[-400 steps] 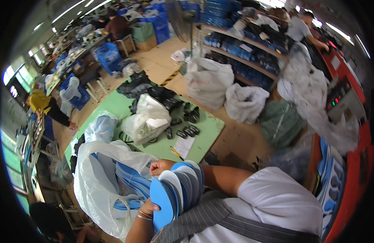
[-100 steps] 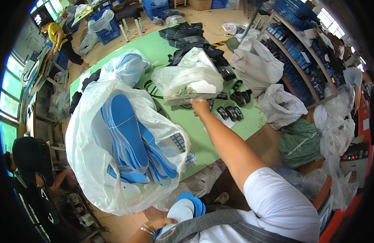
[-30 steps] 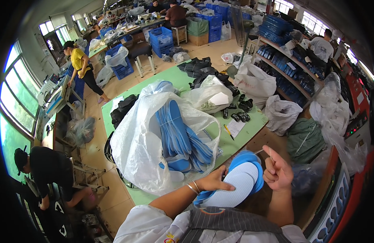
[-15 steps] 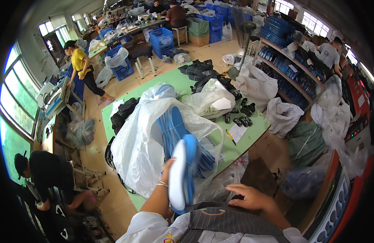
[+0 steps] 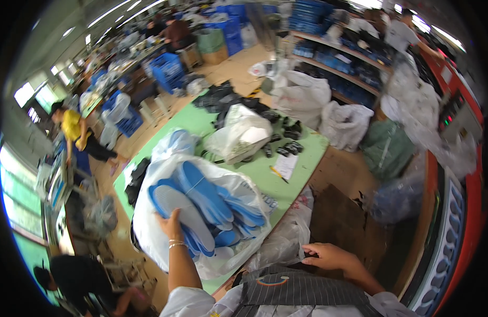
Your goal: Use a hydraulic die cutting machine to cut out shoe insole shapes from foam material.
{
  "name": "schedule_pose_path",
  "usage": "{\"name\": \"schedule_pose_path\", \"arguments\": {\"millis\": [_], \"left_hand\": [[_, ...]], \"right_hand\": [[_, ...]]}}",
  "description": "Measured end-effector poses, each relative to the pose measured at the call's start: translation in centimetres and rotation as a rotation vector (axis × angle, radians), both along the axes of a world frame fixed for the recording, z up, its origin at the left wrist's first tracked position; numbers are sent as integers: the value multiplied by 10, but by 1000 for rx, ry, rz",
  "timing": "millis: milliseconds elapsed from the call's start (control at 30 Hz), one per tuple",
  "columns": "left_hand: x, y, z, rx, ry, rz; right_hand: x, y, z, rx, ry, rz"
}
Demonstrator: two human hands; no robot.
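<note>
A bundle of blue and white insoles [image 5: 175,203] lies in the mouth of a white plastic bag [image 5: 149,238] on the green table. My left hand [image 5: 170,224] is closed on the near left edge of this bundle, its thumb on top and its other fingers partly hidden. Beside it, more blue insoles [image 5: 204,187] fan out inside the bag. My right hand [image 5: 328,257] hovers off the table's near edge. Its thumb and forefinger are apart, close to a clear plastic bag [image 5: 283,240] hanging there.
On the green table [image 5: 302,174] are a second white bag [image 5: 241,132], black parts [image 5: 289,148], and a paper with a yellow pen [image 5: 278,173]. Sacks [image 5: 347,124] stand to the right, near a red machine [image 5: 460,174]. A person in yellow [image 5: 75,129] stands at left.
My left hand has moved left and away from me, bringing the insoles from in front of my chest down into the bag. My right hand has shifted slightly. The view has turned right.
</note>
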State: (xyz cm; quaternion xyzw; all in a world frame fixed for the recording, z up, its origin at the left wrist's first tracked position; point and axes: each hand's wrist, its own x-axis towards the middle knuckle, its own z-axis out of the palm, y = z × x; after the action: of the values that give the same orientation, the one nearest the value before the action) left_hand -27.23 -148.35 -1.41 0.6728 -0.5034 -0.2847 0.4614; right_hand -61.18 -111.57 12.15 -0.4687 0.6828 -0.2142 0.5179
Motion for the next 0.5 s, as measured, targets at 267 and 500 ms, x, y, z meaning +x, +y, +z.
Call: {"name": "schedule_pose_path", "arguments": {"millis": [267,500], "left_hand": [[-219,-66,-30,40,-951,-448],[-516,65,-14,-702,-850,-1217]], "right_hand": [[-85,77,-21,-48,151,-143],[-85,306,18,-121,358,-823]]}}
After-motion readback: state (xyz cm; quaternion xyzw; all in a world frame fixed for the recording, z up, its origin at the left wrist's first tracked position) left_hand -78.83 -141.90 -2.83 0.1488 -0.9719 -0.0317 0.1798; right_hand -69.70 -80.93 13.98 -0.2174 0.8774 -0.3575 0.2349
